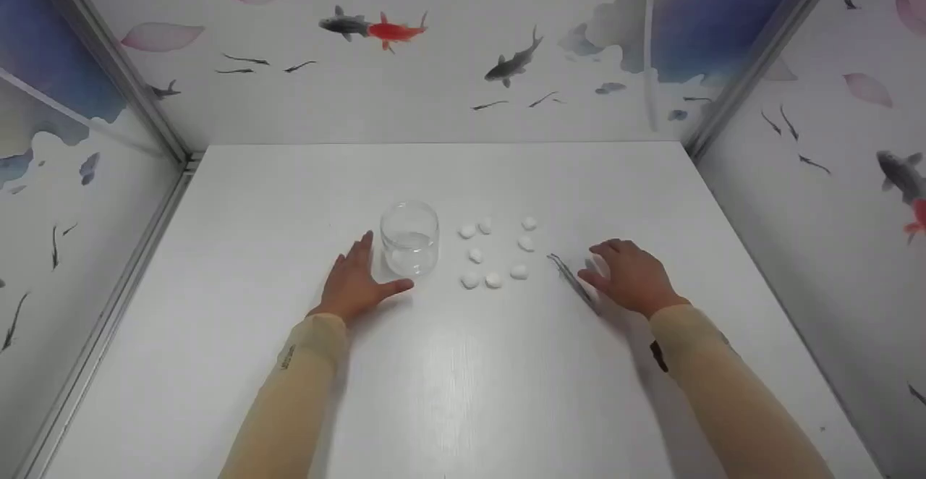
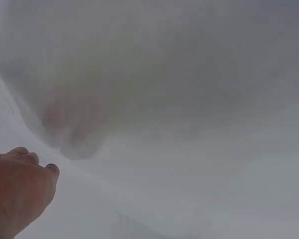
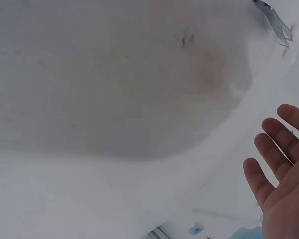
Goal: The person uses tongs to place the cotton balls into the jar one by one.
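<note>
In the head view a clear, glass-like jar point(image 1: 410, 251) stands upright, left of the middle. My left hand point(image 1: 354, 283) is at its left side, fingers and thumb spread; whether it touches the jar I cannot tell. In the left wrist view only part of that hand point(image 2: 22, 191) shows, at the lower left. Silver tweezers point(image 1: 575, 285) with bent tips lie slantwise to the left of my right hand point(image 1: 631, 276). That hand hovers beside them with relaxed fingers and holds nothing. The right wrist view catches its straight fingers point(image 3: 272, 154) and the tweezers point(image 3: 274, 22) at the top right.
Several small white balls point(image 1: 475, 255), perhaps cotton, are scattered between the jar and the tweezers. Everything sits on a white table point(image 1: 463, 392). Upright panels with painted fish stand at the back point(image 1: 448, 103) and on both sides.
</note>
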Motion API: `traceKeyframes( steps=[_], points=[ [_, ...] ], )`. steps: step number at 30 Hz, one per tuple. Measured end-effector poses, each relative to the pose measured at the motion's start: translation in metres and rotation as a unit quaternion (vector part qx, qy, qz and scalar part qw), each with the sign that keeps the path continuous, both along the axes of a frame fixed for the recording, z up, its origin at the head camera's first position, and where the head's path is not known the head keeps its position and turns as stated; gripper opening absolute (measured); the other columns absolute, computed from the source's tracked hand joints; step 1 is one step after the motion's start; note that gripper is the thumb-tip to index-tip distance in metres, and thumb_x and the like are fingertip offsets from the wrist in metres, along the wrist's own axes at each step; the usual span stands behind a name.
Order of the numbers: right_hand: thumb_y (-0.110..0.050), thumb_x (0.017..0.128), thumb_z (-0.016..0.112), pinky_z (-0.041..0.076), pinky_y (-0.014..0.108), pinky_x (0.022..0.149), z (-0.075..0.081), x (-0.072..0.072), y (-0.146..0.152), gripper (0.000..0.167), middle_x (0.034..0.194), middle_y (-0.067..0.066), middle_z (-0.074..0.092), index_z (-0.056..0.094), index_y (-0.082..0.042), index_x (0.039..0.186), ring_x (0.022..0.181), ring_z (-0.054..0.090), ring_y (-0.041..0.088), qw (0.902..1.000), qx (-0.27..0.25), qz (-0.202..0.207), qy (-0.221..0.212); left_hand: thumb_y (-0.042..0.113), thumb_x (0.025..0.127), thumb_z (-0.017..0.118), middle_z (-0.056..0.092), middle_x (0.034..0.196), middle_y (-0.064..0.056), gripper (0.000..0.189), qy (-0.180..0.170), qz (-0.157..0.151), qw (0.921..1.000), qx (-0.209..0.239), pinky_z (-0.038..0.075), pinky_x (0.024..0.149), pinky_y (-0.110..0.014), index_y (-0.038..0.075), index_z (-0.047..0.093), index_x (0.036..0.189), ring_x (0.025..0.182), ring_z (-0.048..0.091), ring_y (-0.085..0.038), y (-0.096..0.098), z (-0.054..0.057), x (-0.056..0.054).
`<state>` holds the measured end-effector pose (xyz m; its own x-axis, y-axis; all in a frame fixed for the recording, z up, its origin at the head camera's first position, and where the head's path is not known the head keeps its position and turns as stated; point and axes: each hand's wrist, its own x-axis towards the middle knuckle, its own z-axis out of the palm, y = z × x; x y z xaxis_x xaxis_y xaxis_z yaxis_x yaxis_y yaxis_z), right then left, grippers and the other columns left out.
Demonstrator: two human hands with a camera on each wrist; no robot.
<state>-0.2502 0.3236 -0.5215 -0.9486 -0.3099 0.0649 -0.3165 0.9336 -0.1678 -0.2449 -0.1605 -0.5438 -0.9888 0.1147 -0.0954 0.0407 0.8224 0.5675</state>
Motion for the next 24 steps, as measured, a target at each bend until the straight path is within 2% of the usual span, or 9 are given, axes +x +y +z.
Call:
traceKeyframes(
  steps=[4,7,12,14,18,21,24],
  points=[
    [-0.046,0.094,0.065,0.056,0.053,0.086,0.006,0.003,-0.009,0.050,0.118,0.014,0.066,0.067,-0.008,0.125,0.108,0.063,0.033,0.9997,0.018,0.008,-0.013,0.080,0.068,0.071,0.016,0.164,-0.017,0.135,-0.004,0.029,0.9979,0.058,0.010,0.122,-0.050,0.006,0.006,0.160,0.148,0.013,-0.042,0.012,-0.004,-0.006],
    [-0.042,0.092,0.069,0.058,0.048,0.076,0.008,0.004,-0.016,0.043,0.103,0.008,0.069,0.070,-0.009,0.119,0.093,0.067,0.027,0.9994,0.027,0.019,-0.014,0.072,0.067,0.078,0.016,0.164,-0.014,0.134,-0.010,0.055,0.9931,0.103,0.015,0.121,-0.053,0.008,0.006,0.160,0.147,0.012,-0.047,0.019,-0.005,-0.008],
    [-0.041,0.090,0.072,0.058,0.043,0.070,0.007,0.001,-0.027,0.038,0.094,0.004,0.070,0.074,-0.009,0.111,0.083,0.067,0.021,0.9979,0.050,0.038,-0.017,0.059,0.069,0.086,0.022,0.162,-0.016,0.130,-0.015,0.078,0.9868,0.141,0.020,0.120,-0.051,0.010,0.007,0.161,0.147,0.017,-0.043,0.026,-0.007,-0.011],
    [-0.039,0.089,0.074,0.058,0.042,0.068,0.006,-0.001,-0.032,0.037,0.093,0.004,0.071,0.074,-0.008,0.108,0.080,0.067,0.021,0.9969,0.063,0.047,-0.013,0.054,0.071,0.087,0.024,0.161,-0.017,0.127,-0.013,0.078,0.9859,0.148,0.018,0.121,-0.050,0.007,0.008,0.160,0.146,0.018,-0.043,0.027,-0.006,-0.013],
    [-0.036,0.088,0.074,0.057,0.040,0.062,0.005,-0.005,-0.038,0.031,0.087,0.004,0.070,0.075,-0.008,0.101,0.072,0.064,0.020,0.9954,0.082,0.051,-0.006,0.046,0.075,0.086,0.027,0.160,-0.017,0.119,-0.003,0.061,0.9869,0.149,0.006,0.122,-0.051,0.006,0.012,0.159,0.147,0.020,-0.037,0.030,-0.003,-0.016],
    [-0.034,0.088,0.073,0.055,0.039,0.060,0.004,-0.007,-0.041,0.027,0.080,0.002,0.068,0.074,-0.008,0.096,0.067,0.060,0.018,0.9952,0.086,0.045,-0.017,0.043,0.076,0.087,0.029,0.160,-0.015,0.116,0.006,0.048,0.9877,0.149,-0.002,0.121,-0.052,0.008,0.015,0.159,0.148,0.022,-0.031,0.032,-0.002,-0.018],
    [-0.033,0.088,0.073,0.053,0.039,0.059,0.003,-0.008,-0.042,0.025,0.077,0.001,0.065,0.073,-0.008,0.094,0.066,0.057,0.018,0.9953,0.082,0.042,-0.031,0.042,0.075,0.087,0.030,0.160,-0.014,0.115,0.006,0.050,0.9867,0.155,-0.003,0.121,-0.054,0.008,0.016,0.159,0.148,0.023,-0.030,0.033,-0.002,-0.018]
  ],
)
